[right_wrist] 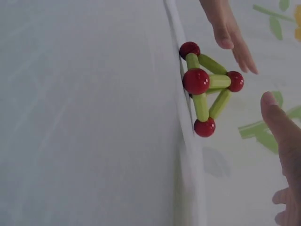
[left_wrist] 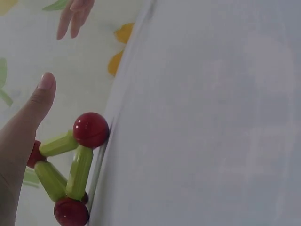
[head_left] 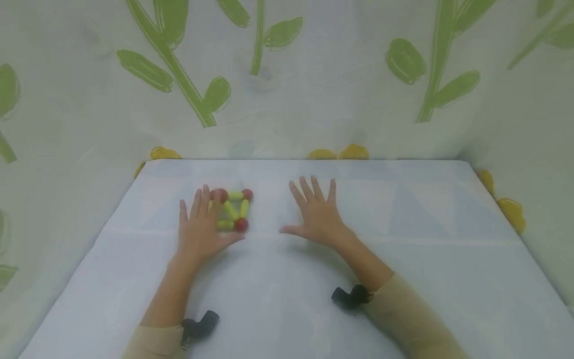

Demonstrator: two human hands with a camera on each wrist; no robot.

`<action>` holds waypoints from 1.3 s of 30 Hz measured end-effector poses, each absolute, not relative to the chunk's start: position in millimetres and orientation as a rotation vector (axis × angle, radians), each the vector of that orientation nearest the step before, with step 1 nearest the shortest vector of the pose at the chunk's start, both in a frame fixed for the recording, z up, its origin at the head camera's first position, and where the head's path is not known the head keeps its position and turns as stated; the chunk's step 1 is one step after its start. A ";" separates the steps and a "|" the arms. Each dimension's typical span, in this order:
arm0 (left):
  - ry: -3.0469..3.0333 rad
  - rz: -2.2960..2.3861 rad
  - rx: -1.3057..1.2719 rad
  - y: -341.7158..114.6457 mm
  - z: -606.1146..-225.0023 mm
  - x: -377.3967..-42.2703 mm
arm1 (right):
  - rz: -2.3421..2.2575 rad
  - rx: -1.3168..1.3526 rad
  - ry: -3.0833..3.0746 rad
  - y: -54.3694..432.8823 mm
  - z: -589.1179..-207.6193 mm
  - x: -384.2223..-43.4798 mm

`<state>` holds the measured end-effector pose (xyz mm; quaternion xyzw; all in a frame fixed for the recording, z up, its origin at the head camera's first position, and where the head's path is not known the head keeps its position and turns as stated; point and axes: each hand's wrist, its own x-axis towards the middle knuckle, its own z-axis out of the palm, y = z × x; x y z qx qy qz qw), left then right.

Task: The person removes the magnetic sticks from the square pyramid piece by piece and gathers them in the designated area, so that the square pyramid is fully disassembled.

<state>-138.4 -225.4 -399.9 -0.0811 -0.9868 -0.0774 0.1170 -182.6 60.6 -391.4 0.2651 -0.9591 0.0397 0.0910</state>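
Observation:
A ball-and-rod model (head_left: 231, 210) of red balls and yellow-green rods stands on the white table. Spread fingers of my left hand (head_left: 202, 234) cover its left part in the head view; contact cannot be told. In the left wrist view, that thumb (left_wrist: 40, 99) points up beside the model (left_wrist: 79, 174). To the right of the model, apart from it, my right hand (head_left: 320, 217) has its fingers spread and holds nothing. The right wrist view shows the model (right_wrist: 196, 81) as a small pyramid-like frame, between the left hand (right_wrist: 228, 30) and the right thumb (right_wrist: 277, 120).
The white tabletop (head_left: 287, 299) has pale triangle patterns. Behind it and at both sides hangs a light sheet (head_left: 323, 89) with green leaves and yellow shapes. A black device is strapped near each wrist, the left one (head_left: 202, 325) and the right one (head_left: 350, 297).

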 end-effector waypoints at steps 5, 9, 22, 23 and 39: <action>-2.912 -0.364 -0.218 -241.8 -405.6 -137.2 | 0.165 0.826 -2.886 41.5 -394.5 -186.3; -2.971 -0.641 -0.206 -258.4 -414.8 -139.1 | 0.252 0.854 -2.930 24.2 -397.8 -188.9; -2.983 -1.324 -0.071 -291.7 -439.9 -164.1 | 0.665 0.960 -3.034 -22.3 -421.4 -212.0; -2.980 -1.358 -0.075 -293.7 -441.0 -165.1 | 0.687 0.968 -3.037 -25.9 -423.6 -213.0; -2.937 -1.362 -0.069 -297.9 -444.8 -163.6 | 0.943 0.912 -3.020 -47.7 -444.4 -212.7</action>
